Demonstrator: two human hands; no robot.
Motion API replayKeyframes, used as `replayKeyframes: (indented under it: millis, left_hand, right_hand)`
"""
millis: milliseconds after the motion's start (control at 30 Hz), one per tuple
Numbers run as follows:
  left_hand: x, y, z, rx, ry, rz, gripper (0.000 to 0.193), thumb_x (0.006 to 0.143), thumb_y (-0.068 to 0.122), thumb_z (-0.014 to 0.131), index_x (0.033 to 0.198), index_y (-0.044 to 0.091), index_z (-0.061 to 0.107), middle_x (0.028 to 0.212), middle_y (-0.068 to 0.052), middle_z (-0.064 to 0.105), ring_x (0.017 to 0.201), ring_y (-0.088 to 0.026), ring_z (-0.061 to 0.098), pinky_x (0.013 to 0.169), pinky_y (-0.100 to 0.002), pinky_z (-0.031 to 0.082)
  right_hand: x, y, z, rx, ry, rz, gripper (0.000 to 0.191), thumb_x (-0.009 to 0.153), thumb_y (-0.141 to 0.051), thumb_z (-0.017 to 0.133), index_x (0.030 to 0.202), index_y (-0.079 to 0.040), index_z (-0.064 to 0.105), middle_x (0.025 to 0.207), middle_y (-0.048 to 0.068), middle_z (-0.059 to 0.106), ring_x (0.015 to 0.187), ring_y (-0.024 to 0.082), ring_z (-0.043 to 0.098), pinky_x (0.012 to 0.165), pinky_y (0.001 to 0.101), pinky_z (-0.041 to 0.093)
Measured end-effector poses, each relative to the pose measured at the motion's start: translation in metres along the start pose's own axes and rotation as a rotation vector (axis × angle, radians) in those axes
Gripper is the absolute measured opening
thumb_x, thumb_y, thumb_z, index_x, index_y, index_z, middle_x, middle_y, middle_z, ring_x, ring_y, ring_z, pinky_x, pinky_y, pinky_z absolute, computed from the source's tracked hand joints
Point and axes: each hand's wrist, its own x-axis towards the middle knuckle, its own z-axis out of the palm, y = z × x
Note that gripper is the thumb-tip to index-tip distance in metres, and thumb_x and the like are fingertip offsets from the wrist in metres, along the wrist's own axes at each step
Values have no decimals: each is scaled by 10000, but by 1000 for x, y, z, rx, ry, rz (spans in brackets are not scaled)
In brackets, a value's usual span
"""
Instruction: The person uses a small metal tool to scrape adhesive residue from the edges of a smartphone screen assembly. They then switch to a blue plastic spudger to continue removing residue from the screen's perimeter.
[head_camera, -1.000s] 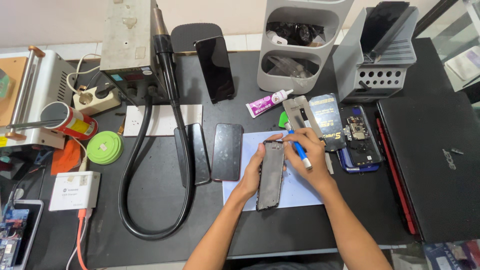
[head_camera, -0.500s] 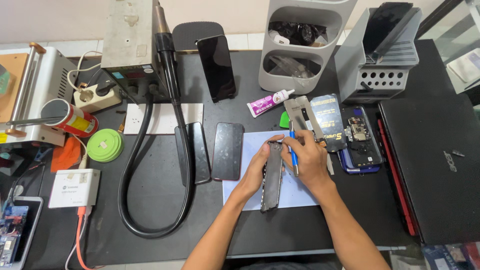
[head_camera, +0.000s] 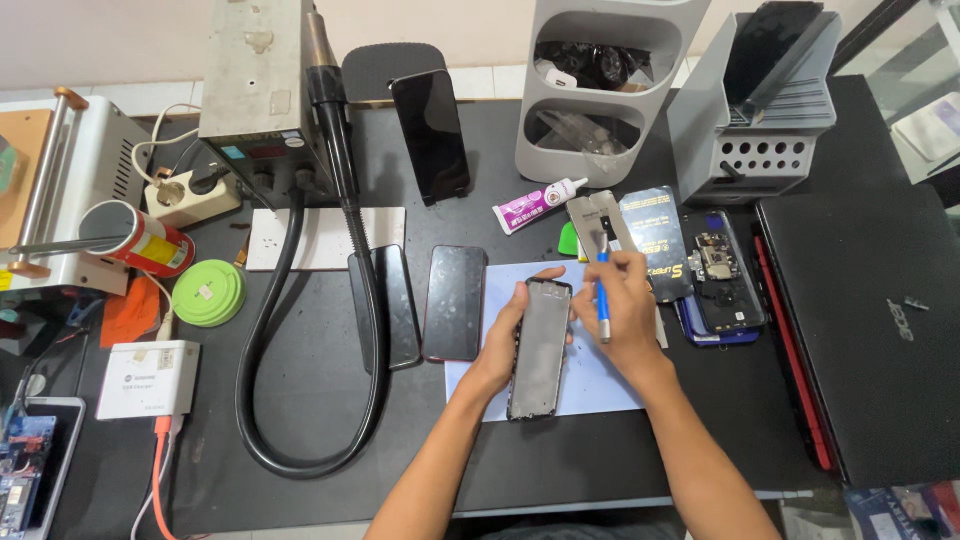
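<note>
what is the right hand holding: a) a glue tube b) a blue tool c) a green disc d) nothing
b: the right hand grips a thin blue tool beside the phone frame that the left hand steadies, while the glue tube and green disc lie untouched on the desk.

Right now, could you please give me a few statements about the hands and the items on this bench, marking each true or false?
1. The left hand holds a phone frame over the light blue mat. True.
2. The right hand holds a red screwdriver. False: it holds a blue-handled tool.
3. A closed black laptop lies to the right. True.
4. The green round container sits beside the laptop. False: it sits far left, near the red can.
</note>
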Motion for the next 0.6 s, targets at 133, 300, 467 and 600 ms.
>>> replayKeyframes:
  millis: [133,300,467,600]
  left_hand:
    - [2,2,-4,-186,-65,21,698,1075,608,281,1589,147,387,1107,-169,677,893,-247,697,743,-391,598]
    - [0,4,-5,-223,-36,-13,696,1054,608,263,1580,169,385,1130,-190,682,904,-276,704,756,-420,616]
    - [0,2,-5,-199,-58,1,709,1054,619,272,1591,167,372,1149,-177,673,917,-259,703,765,-411,616]
    - [2,-3,-6,-128,-60,16,733,1049,635,283,1598,156,368,1180,-156,668,911,-235,695,775,-400,619]
  right_hand:
    - [-1,8,-3,63,74,-33,89,849,7,609,938,5,607,1062,160,510,828,280,583,742,363,501]
    - [0,6,-5,312,-26,245,110,965,-67,567,910,3,632,1010,115,536,717,230,564,636,308,459]
    - [7,-9,-7,226,19,10,94,907,-14,665,996,14,657,1060,115,525,758,153,583,685,290,507]
    - [11,-17,-8,245,-43,98,112,881,-15,722,987,-2,690,1046,114,525,631,96,620,565,254,521]
